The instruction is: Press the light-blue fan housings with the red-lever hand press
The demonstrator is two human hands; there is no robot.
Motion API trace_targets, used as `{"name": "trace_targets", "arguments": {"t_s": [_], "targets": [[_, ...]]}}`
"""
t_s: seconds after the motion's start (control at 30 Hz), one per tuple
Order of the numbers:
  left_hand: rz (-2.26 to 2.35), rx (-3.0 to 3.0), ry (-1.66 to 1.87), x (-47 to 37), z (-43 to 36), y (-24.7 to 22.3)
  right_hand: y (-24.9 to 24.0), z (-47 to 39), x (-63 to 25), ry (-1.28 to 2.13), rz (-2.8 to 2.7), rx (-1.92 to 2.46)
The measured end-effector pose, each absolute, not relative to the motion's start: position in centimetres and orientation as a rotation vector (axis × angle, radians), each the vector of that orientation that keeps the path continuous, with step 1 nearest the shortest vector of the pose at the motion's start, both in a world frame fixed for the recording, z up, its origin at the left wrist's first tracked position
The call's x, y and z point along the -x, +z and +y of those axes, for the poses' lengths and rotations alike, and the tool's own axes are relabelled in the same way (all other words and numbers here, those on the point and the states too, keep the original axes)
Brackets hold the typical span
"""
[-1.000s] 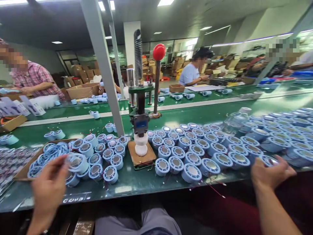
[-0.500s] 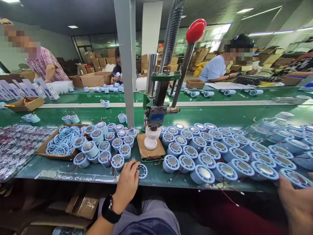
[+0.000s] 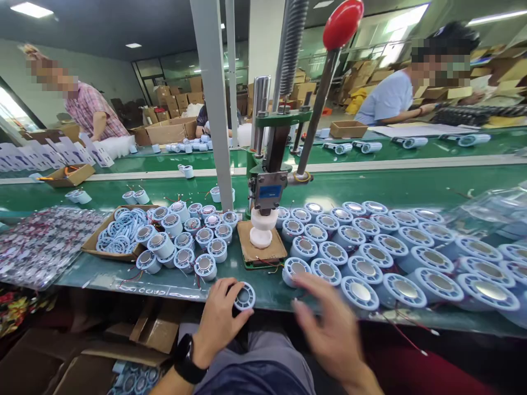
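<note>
A light-blue slotted ring [image 3: 250, 297] is pinched at the bench's front edge by my left hand [image 3: 219, 315], which wears a black watch. Its thumb and fingers close on the ring's near side. My right hand [image 3: 331, 323], blurred by motion, is in front of the bench with fingers apart and holds nothing. It overlaps the nearest blue round housing [image 3: 293, 269] in the view; whether they touch I cannot tell. Between the hands, farther back, stands a hand press [image 3: 269, 189] with a red-knobbed lever [image 3: 343, 24]. Its white pressing head sits over a white round fixture [image 3: 261, 237] on a cardboard-covered base.
Rows of blue housings with metal discs [image 3: 397, 291] cover the bench at right. More housings [image 3: 175, 241] stand at left beside a cardboard box [image 3: 93, 247] of blue rings. A grey post [image 3: 214, 99] rises behind. Co-workers sit across the green conveyor [image 3: 370, 184].
My right hand has come from the far right edge to the middle, near the press. My left hand has turned, its thumb now on the ring, which is tilted up. The view has shifted.
</note>
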State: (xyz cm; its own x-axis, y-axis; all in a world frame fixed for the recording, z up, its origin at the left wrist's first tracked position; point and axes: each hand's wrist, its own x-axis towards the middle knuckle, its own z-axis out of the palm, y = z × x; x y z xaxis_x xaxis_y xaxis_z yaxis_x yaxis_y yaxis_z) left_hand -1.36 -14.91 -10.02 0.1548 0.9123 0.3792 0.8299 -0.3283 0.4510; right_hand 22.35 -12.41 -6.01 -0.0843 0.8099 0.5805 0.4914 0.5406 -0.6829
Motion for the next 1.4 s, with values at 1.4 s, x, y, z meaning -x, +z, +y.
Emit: {"name": "trace_targets", "arguments": {"t_s": [1.4], "targets": [[1.781,-2.193,0.881,5.1,-13.1,-9.6,-8.7,-11.2,-17.3,0.369,-2.367,0.806]]}}
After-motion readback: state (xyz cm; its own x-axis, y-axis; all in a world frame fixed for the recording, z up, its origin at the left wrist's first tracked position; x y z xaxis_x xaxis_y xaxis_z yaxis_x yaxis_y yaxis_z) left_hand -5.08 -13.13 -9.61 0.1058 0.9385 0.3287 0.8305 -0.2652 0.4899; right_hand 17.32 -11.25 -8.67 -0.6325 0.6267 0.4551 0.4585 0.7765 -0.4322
